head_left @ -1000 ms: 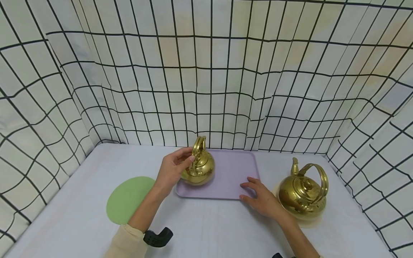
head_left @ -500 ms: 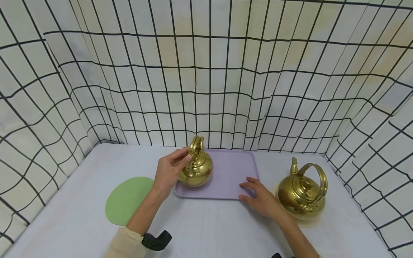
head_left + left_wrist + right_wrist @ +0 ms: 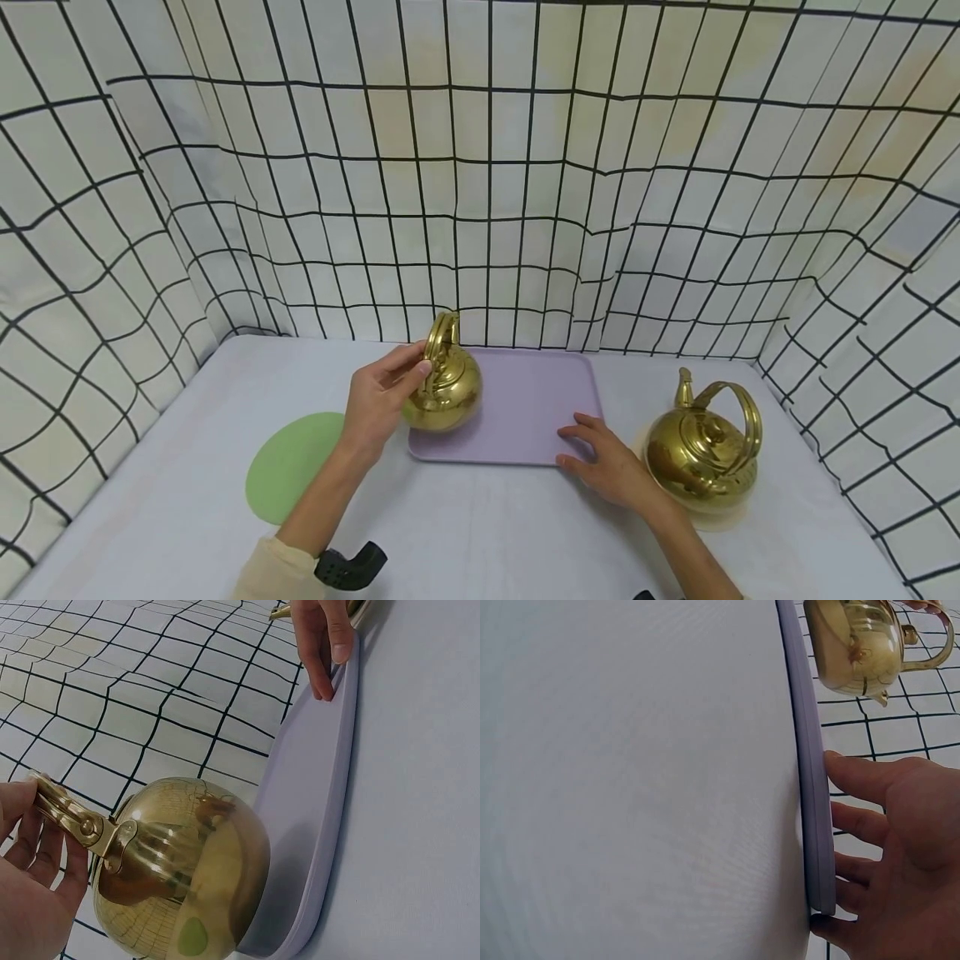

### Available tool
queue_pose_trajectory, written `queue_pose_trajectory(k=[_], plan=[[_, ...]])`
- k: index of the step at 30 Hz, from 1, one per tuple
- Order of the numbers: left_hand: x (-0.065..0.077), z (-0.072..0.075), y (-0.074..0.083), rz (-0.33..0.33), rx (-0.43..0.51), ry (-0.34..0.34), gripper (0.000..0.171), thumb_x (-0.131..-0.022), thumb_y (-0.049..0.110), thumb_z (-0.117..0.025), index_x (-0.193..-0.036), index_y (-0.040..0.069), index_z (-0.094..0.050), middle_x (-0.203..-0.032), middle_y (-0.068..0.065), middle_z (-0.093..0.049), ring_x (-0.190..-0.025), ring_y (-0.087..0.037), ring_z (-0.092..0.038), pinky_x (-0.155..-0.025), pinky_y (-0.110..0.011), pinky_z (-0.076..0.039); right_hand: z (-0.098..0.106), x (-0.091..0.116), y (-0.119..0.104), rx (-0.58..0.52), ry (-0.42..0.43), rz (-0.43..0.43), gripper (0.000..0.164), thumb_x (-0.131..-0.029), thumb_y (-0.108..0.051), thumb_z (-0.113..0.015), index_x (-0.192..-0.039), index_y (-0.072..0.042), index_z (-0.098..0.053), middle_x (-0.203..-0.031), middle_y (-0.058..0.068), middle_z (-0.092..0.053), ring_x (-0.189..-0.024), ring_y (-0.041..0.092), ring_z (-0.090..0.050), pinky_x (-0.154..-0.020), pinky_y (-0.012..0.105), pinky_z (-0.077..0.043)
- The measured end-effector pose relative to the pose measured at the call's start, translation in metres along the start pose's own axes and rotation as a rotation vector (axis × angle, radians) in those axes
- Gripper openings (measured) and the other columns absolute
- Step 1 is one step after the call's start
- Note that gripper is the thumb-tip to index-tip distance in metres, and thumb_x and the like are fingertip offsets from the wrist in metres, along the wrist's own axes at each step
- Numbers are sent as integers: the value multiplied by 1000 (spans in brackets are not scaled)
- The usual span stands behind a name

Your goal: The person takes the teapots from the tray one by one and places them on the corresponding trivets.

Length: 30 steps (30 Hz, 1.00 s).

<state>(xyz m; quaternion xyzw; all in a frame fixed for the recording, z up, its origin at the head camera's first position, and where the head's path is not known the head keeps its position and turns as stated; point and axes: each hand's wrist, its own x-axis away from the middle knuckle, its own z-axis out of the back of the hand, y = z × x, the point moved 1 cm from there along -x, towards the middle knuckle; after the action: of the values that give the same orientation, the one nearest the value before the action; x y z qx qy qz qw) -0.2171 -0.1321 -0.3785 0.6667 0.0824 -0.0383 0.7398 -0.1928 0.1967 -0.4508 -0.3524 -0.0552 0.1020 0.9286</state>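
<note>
My left hand grips the upright handle of a small, shiny brass kettle, thumb on the near side. The kettle overlaps the left end of a lilac tray, and a shadow shows on the tray beside it in the left wrist view. Its rounded body mirrors the surroundings there. My right hand is at the tray's front right corner, fingers spread and loosely bent, fingertips on the tray. From the right wrist view, the thumb and fingers of that hand lie along the tray's edge.
A second brass kettle stands on a pale round mat at the right, close to my right forearm. A green round mat lies at the left, partly behind my left forearm. Black-lined white cloth walls enclose the table's back and sides.
My left hand has carried the small kettle a little to the left, toward the tray's left edge. The right hand stays at the tray's corner.
</note>
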Motion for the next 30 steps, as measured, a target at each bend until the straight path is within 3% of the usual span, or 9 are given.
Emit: queue_pose_trajectory(k=[7, 17, 30], plan=[[5, 11, -2, 3, -18, 15, 38, -100, 15, -70, -138, 11, -67, -137, -6, -70, -114, 2, -67, -99, -14, -53, -1, 0, -1, -3, 3, 2, 39, -96, -27, -76, -131, -12, -68, -161, 23, -44, -151, 49, -38, -122, 65, -34], [9, 25, -2, -55, 25, 22, 39, -101, 13, -69, -139, 5, -65, -120, 19, -73, -115, 1, -69, -100, -15, -54, -2, -1, 1, 4, 7, 6, 39, -96, -27, -75, -131, -12, -68, -161, 23, -44, -151, 49, -38, -122, 64, -34], [13, 39, -5, -73, 51, 44, 39, -100, 9, -68, -138, -1, -64, -112, 20, -74, -109, 0, -70, -97, -14, -55, -2, -1, 3, 10, 3, 7, 39, -96, -27, -75, -132, -12, -67, -161, 24, -44, -151, 49, -38, -122, 65, -34]])
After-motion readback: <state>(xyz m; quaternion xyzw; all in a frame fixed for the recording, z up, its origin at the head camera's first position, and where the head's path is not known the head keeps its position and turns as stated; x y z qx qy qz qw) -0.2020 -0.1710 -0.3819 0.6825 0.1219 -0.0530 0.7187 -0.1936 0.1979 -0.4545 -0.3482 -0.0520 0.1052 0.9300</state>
